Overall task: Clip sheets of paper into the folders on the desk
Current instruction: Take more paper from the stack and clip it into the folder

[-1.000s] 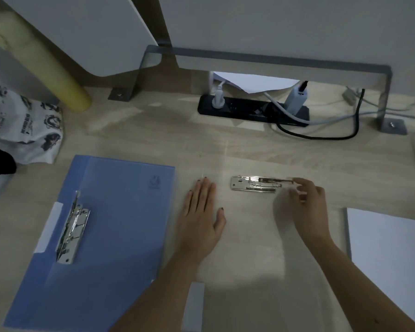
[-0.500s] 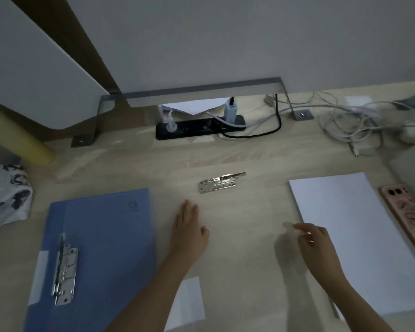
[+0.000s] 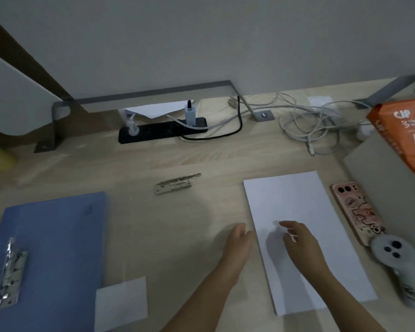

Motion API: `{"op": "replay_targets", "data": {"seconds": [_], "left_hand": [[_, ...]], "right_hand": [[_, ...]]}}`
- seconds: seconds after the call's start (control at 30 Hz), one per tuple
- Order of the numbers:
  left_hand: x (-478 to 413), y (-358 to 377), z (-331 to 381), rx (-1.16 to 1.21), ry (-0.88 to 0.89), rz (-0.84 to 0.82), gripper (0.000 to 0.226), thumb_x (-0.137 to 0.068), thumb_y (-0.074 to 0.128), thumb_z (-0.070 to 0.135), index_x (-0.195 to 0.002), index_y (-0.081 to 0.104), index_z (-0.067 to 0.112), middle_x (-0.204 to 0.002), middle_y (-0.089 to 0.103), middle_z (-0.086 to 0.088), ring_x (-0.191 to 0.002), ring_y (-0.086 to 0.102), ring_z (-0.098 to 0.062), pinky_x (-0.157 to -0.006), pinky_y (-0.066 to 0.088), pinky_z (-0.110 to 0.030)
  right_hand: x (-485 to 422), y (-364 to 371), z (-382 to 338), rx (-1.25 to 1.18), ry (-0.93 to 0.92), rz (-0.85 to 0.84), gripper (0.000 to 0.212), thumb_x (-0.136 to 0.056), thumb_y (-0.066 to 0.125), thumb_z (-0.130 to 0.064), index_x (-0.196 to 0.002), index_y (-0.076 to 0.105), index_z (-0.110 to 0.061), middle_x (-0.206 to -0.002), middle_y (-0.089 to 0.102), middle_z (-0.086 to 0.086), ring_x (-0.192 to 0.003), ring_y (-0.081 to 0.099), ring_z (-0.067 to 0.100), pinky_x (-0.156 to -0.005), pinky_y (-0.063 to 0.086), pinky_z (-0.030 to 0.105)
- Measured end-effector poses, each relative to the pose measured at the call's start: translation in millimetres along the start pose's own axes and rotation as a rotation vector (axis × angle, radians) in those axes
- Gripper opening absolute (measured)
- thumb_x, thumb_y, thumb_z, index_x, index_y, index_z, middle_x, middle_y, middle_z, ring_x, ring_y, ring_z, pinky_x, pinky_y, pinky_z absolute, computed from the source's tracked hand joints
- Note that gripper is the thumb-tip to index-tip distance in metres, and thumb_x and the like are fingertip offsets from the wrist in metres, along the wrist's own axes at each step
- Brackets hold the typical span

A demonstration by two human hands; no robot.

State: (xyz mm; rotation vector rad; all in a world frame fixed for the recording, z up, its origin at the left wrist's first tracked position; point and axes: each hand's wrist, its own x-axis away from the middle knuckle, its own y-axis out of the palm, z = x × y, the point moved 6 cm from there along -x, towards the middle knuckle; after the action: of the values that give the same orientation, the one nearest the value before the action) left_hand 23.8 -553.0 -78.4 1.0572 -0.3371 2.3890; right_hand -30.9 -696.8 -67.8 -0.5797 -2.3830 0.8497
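Observation:
A stack of white paper sheets [image 3: 295,204] lies on the desk at the right. My right hand [image 3: 300,243] rests over its lower left part, fingers spread, holding nothing. My left hand [image 3: 238,245] lies flat on the desk just left of the stack's edge, empty. An open blue folder [image 3: 58,248] with a metal clip [image 3: 10,274] lies at the left. A transparent folder with a metal clip [image 3: 176,183] lies on the desk in the middle; its clear cover is hard to make out.
A phone in a pink case [image 3: 356,213] and a fluffy grey toy [image 3: 393,257] lie right of the paper. An orange A4 paper pack [image 3: 403,130], tangled cables [image 3: 314,125] and a black power strip [image 3: 158,131] sit at the back.
The view has swung to the right. My right hand left the middle clip and moved onto the paper stack. My left hand shifted right to the stack's left edge.

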Motion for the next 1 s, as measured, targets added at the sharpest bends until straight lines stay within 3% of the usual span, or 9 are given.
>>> {"op": "replay_targets", "data": {"seconds": [0.1,0.2,0.3,0.37,0.5,0.57,0.7,0.87,1.0], "left_hand": [[-4.1,17.1,2.2,0.081,-0.021,0.07,0.003,-0.082,0.047,0.024,-0.081,0.045,0.025,-0.082,0.044,0.006,-0.073,0.042,-0.007,-0.067,0.036,-0.023],[-6.4,23.8,6.3,0.078,-0.047,0.123,0.008,-0.073,0.046,0.025,-0.069,0.041,0.019,-0.07,0.041,0.003,-0.065,0.039,-0.011,-0.061,0.033,-0.025],[-17.2,27.8,4.9,0.047,-0.093,0.134,0.017,-0.081,0.043,0.015,-0.064,0.043,0.018,-0.079,0.048,-0.008,-0.076,0.045,-0.018,-0.069,0.035,-0.028],[-22.8,29.7,-0.2,0.084,-0.124,0.125,0.02,-0.087,0.042,0.012,-0.068,0.047,0.017,-0.083,0.051,-0.01,-0.083,0.049,-0.021,-0.075,0.039,-0.03],[-17.0,41.1,-1.2,0.213,-0.084,0.07,0.024,-0.094,0.042,0.02,-0.076,0.058,0.023,-0.074,0.058,0.002,-0.068,0.057,-0.012,-0.066,0.048,-0.024],[-9.3,49.6,-2.0,0.219,-0.027,0.011,0.024,-0.097,0.041,0.028,-0.083,0.06,0.03,-0.077,0.061,0.009,-0.068,0.061,-0.002,-0.066,0.052,-0.02],[-0.9,61.1,-4.3,0.184,0.065,-0.036,0.021,-0.096,0.044,0.036,-0.107,0.062,0.035,-0.104,0.067,0.011,-0.091,0.064,0.003,-0.082,0.054,-0.023],[1.7,69.4,-1.1,0.064,0.18,-0.03,0.042,-0.097,0.045,0.022,-0.139,0.041,0.026,-0.136,0.053,0.003,-0.118,0.056,-0.011,-0.099,0.049,-0.032],[2.9,71.0,-1.2,-0.013,0.258,0.045,0.046,-0.094,0.051,0.025,-0.139,0.039,0.031,-0.137,0.053,0.008,-0.119,0.054,-0.006,-0.1,0.048,-0.031]], "right_hand": [[-5.7,1.7,9.8,0.048,-0.031,-0.062,0.034,-0.09,0.046,-0.003,-0.123,0.054,-0.007,-0.13,0.053,0.012,-0.116,0.053,0.025,-0.09,0.036,0.021],[-5.6,3.3,13.8,0.081,-0.068,-0.098,0.035,-0.088,0.048,0.0,-0.122,0.055,-0.007,-0.128,0.052,0.011,-0.115,0.052,0.025,-0.088,0.035,0.018],[-6.7,2.9,13.9,0.102,-0.115,-0.113,0.034,-0.086,0.052,0.0,-0.119,0.057,-0.005,-0.128,0.051,0.013,-0.114,0.052,0.026,-0.09,0.033,0.017],[-7.7,2.5,14.1,0.084,-0.113,-0.135,0.032,-0.088,0.055,-0.008,-0.119,0.057,-0.006,-0.129,0.05,0.014,-0.114,0.052,0.027,-0.094,0.035,0.022],[-7.8,-1.6,11.8,-0.028,-0.074,-0.195,0.042,-0.082,0.063,-0.037,-0.118,0.056,-0.017,-0.125,0.049,0.005,-0.115,0.049,0.022,-0.101,0.041,0.039],[-7.9,-4.2,11.3,-0.092,-0.074,-0.216,0.038,-0.08,0.065,-0.039,-0.114,0.055,-0.025,-0.118,0.047,-0.003,-0.115,0.047,0.017,-0.098,0.043,0.034],[-5.9,-10.3,18.2,-0.228,-0.044,-0.256,0.023,-0.086,0.06,-0.031,-0.107,0.057,-0.025,-0.115,0.052,-0.008,-0.103,0.049,0.005,-0.072,0.038,0.0],[-5.4,-13.1,29.3,-0.399,0.011,-0.315,0.027,-0.089,0.054,-0.032,-0.113,0.063,-0.023,-0.12,0.058,-0.006,-0.111,0.054,0.005,-0.094,0.04,0.022],[-5.8,-11.2,30.9,-0.429,0.018,-0.321,0.032,-0.091,0.05,-0.032,-0.118,0.061,-0.02,-0.124,0.055,-0.007,-0.111,0.052,0.003,-0.087,0.037,0.01]]}}
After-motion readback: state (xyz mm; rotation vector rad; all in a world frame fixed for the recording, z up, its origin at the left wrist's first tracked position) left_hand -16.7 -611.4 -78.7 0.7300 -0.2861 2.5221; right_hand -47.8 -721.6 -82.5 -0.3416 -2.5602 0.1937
